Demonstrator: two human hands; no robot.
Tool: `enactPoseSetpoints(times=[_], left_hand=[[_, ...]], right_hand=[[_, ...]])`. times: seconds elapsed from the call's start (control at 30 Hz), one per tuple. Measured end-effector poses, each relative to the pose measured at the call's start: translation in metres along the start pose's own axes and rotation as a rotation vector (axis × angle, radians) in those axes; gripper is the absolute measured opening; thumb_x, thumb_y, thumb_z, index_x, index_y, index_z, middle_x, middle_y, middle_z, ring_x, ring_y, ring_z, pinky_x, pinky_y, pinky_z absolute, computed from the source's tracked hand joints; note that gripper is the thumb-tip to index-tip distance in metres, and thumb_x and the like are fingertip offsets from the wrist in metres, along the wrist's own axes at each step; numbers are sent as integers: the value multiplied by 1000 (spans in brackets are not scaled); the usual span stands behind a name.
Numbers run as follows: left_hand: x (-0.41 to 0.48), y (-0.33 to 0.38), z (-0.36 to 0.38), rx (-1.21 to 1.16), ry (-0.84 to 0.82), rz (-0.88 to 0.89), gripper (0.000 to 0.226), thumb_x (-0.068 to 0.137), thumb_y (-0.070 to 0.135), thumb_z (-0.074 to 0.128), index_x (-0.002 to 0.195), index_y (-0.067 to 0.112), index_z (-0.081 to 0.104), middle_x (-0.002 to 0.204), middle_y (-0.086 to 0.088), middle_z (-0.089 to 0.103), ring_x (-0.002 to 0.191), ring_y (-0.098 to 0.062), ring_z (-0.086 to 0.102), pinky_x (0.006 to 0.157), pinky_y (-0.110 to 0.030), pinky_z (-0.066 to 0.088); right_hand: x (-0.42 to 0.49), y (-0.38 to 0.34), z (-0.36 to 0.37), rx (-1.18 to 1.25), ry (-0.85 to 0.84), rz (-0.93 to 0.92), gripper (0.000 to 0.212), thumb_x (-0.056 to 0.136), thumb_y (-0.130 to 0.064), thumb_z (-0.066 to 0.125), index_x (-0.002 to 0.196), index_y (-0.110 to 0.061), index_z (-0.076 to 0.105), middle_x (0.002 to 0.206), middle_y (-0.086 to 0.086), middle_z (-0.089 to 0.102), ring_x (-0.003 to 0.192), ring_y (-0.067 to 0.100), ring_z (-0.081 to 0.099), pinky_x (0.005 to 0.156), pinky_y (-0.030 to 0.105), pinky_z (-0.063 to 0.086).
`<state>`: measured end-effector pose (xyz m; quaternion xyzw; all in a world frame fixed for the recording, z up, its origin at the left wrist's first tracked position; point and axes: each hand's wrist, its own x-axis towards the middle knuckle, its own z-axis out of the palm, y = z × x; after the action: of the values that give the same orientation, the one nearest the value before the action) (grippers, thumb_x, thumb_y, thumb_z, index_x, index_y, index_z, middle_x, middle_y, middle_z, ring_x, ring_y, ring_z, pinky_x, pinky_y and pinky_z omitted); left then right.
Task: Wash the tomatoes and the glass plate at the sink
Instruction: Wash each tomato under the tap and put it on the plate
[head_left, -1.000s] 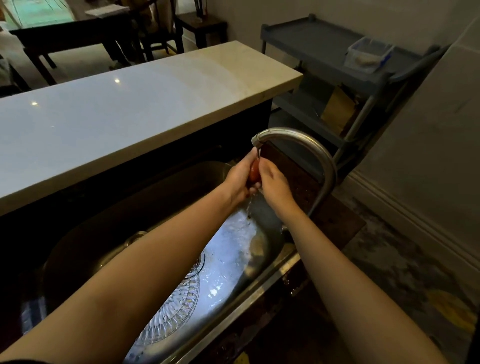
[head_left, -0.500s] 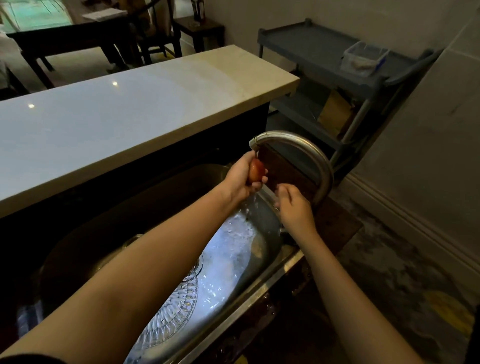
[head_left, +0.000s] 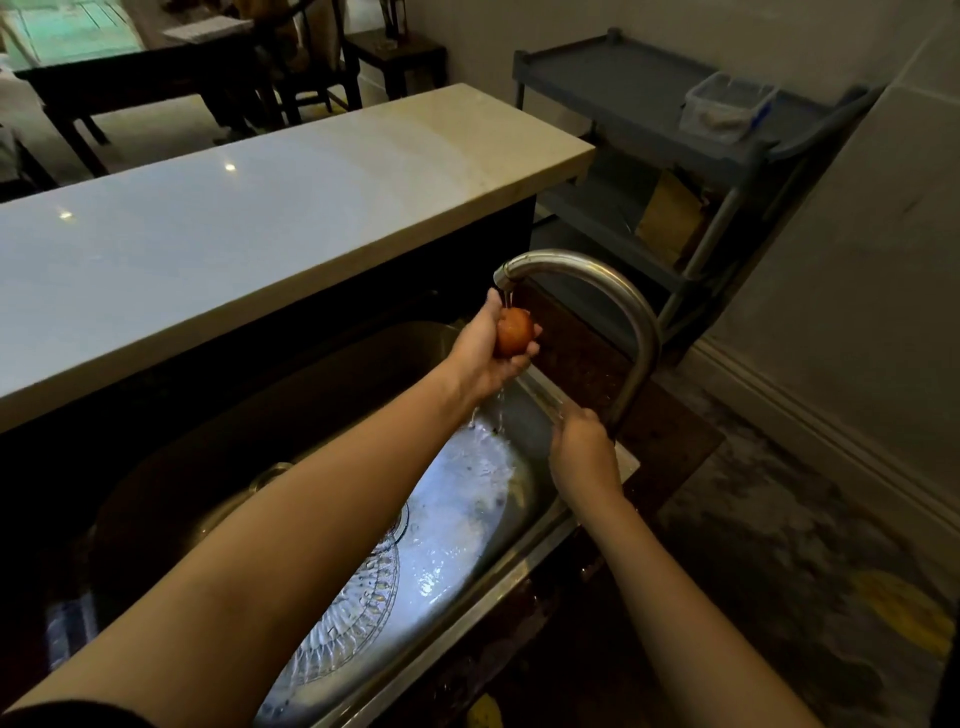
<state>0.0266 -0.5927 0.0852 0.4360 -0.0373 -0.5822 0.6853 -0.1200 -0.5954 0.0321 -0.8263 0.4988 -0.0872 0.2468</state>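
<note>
Pale stone surface (head_left: 260, 218) runs behind the faucet (head_left: 613, 291). Our left hand (head_left: 483, 353) curls round a tomato (head_left: 514, 331) directly under its spout so the stream rinses it. Our right hand (head_left: 584, 447) sits at its base, and we cannot tell its grip. Below the faucet the glass plate (head_left: 353, 618) lies in the sink (head_left: 478, 591).

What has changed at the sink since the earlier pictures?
The right hand let go of the small red tomato and moved down to the base of the curved steel faucet. The left hand still holds it under the water; the patterned glass plate stays in the steel sink.
</note>
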Motion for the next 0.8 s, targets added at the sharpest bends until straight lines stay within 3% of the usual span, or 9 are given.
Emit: enactPoseSetpoints(times=[0.13,0.27,0.37,0.5,0.6,0.67,0.8], left_hand=[[-2,1,-1,-132,7,-4,18,97,29,43,98,14,53,101,-15,51,82,-25,57,50,-23,55],[-5,-2,-6,-89,5,11,30,94,29,51,114,7,46,95,-12,54,82,-21,59,50,-20,54],[-6,-4,-4,-35,-10,-5,23,95,34,46,102,12,50,93,-12,54,80,-22,59,50,-21,54],[-7,-5,-3,-28,-31,1,15,96,23,43,98,11,52,102,-14,47,87,-26,55,66,-30,56],[-9,-6,-4,-34,-23,26,15,93,9,45,107,10,49,107,-13,43,93,-27,52,77,-36,54],[-10,-8,-5,92,-14,86,27,93,6,48,120,8,47,109,-11,44,96,-23,52,76,-34,55],[-11,-11,-15,428,52,196,44,90,10,57,131,4,43,120,-14,47,107,-25,54,93,-40,51]], right_hand=[[4,1,9,25,44,72,24,96,-7,40,117,-5,51,113,17,61,100,33,61,75,32,46],[6,2,12,143,84,139,17,96,-9,37,102,-9,54,98,13,60,87,28,57,62,25,33],[6,4,13,183,108,127,18,93,-6,39,100,-5,55,99,18,61,88,31,56,64,26,32],[9,6,13,160,105,137,17,95,-6,37,102,-9,52,105,15,61,88,27,56,65,29,35],[7,10,13,161,123,73,11,93,-6,42,99,-8,51,91,8,57,76,17,47,57,24,34],[5,12,12,184,129,29,6,92,-5,45,93,-9,50,83,0,49,74,15,47,55,18,34],[1,13,9,198,121,1,6,92,-5,47,92,-7,52,89,6,55,79,18,54,68,30,46]])
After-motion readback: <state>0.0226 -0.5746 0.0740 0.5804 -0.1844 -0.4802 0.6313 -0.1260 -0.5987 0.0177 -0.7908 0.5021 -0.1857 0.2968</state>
